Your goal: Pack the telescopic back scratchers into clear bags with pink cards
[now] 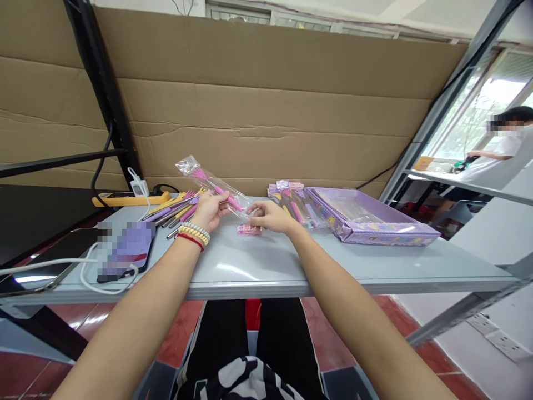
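Observation:
A clear plastic bag (222,186) with a pink fork-like item inside slants over the middle of the table. My left hand (211,208) is closed on the bag around its middle. At the bag's lower right end, my right hand (270,215) pinches its edge. A small pink printed card (249,230) lies just under my right fingers. Loose purple, yellow and pink sticks with metallic parts (177,208) lie in a pile left of my left hand. Several bagged items with pink cards (295,204) lie right of my right hand.
A purple box (387,236) holding clear bags sits on the right of the grey table (258,272). At the left are a phone (133,250), white cables and a yellow power strip (125,200). Cardboard (266,111) stands behind. Another person (499,155) sits far right.

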`<state>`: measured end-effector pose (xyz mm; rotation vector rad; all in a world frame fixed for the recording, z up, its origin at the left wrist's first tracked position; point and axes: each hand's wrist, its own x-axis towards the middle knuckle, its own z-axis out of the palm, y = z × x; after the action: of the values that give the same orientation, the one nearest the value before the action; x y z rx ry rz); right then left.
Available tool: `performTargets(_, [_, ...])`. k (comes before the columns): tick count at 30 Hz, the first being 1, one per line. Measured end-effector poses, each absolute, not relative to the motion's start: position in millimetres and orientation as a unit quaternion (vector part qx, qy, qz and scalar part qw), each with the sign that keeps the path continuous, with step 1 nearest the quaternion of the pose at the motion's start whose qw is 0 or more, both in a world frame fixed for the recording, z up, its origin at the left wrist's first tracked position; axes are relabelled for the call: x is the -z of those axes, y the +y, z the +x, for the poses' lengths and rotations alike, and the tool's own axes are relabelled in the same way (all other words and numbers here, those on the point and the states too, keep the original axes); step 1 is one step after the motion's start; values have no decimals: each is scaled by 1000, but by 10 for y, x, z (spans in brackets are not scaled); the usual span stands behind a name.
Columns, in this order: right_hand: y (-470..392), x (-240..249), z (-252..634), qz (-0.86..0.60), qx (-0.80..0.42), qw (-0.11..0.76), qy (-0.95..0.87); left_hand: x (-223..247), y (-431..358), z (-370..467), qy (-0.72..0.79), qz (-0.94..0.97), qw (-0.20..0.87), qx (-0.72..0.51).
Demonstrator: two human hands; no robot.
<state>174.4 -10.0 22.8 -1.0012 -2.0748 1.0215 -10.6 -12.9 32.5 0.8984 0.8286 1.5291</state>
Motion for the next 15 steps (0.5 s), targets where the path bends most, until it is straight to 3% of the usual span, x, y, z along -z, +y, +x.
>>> performTargets(3, [-89,-220,1786,-325,-388,362,-783,-346,-110,-138,363,344,554,-666])
performTargets(11, [-61,-176,1755,-291,-165,446,-831,-389,-121,-137,393,338,576,-632])
performTargets(15, [-43,-179,1752,-280,-199,473,-811,-374,-160,-95,392,389,586,-594])
